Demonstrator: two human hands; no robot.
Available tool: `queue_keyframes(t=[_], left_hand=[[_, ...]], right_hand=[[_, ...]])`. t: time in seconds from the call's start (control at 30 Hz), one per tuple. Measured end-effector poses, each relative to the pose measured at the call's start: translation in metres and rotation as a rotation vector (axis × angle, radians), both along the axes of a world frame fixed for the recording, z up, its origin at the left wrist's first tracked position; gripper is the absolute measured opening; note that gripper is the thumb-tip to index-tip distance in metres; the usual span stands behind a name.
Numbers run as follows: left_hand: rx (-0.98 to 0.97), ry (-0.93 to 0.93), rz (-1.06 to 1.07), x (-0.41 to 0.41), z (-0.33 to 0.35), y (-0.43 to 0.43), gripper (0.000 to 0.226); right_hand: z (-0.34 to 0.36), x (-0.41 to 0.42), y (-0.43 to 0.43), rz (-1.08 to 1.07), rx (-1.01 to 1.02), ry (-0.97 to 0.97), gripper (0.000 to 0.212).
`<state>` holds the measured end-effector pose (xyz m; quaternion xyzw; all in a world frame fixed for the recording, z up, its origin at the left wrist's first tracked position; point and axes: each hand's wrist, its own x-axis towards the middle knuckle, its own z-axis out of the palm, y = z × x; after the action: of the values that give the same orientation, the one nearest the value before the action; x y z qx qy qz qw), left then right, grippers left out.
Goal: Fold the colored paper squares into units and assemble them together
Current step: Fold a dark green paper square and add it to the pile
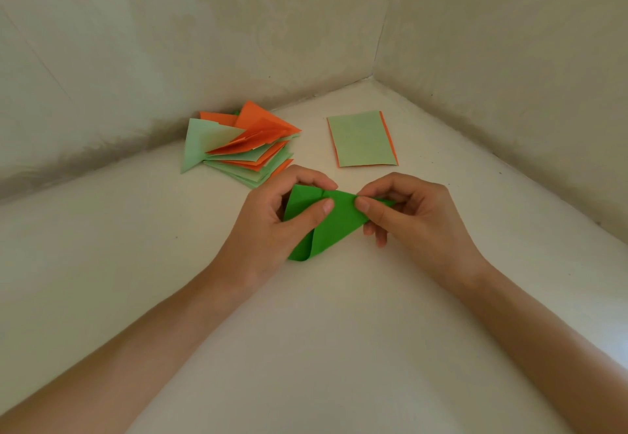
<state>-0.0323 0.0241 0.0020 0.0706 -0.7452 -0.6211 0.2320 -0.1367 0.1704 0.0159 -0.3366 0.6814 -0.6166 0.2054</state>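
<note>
A dark green paper [331, 226], partly folded with one rounded loose flap at its lower end, is held between both hands just above the white surface. My left hand [272, 226] grips its left part, thumb pressed on top and fingers curled over the far edge. My right hand [411, 216] pinches its right corner between thumb and forefinger. Behind the hands lies a pile of folded units [239, 144] in orange and pale green. To its right sits a flat stack of paper squares [362, 139], pale green on top with orange edges showing.
The white surface [323, 331] sits in a corner: one wall [170, 42] runs along the back left, another wall [509, 59] along the right. The pile lies close to the left wall.
</note>
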Motion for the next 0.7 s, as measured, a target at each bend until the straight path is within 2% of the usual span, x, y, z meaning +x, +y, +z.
queue_keyframes(t=[0.43, 0.57, 0.7], left_hand=[[-0.112, 0.029, 0.052, 0.0021, 0.0025, -0.0014, 0.014], [-0.072, 0.038, 0.073, 0.0010, 0.0036, -0.0008, 0.019], [-0.014, 0.048, 0.113, -0.0007, 0.0057, -0.0034, 0.019]], right_hand=[[0.0002, 0.0041, 0.0030, -0.003, 0.074, 0.114, 0.008], [0.0019, 0.0009, 0.0038, -0.015, 0.076, 0.037, 0.002], [0.0054, -0.0033, 0.0056, -0.020, 0.017, -0.070, 0.006]])
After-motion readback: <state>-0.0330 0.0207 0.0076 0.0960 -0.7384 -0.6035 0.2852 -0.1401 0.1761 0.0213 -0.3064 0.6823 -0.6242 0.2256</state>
